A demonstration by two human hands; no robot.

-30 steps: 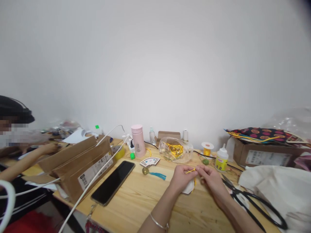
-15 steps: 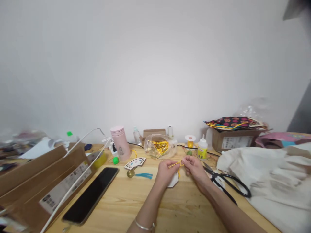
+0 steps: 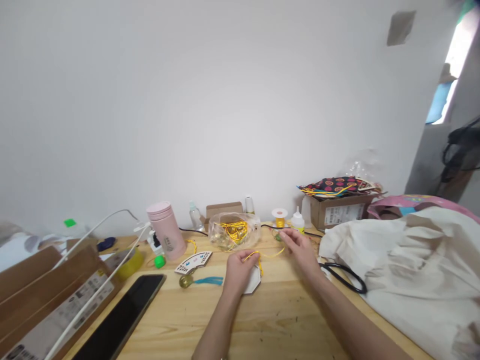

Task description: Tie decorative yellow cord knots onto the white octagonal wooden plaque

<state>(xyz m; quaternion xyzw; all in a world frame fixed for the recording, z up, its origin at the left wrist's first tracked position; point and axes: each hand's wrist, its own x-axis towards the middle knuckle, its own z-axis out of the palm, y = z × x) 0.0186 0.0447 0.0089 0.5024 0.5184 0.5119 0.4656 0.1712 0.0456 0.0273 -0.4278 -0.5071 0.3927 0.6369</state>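
Left hand clenched on thin yellow cord, over white hexagonal card, which it partly hides. Cord runs right, kept off table, to right hand; whether that hand grips it, unclear. Small green bead just far of right hand. Black-handled scissors right, blades hidden by white cloth.
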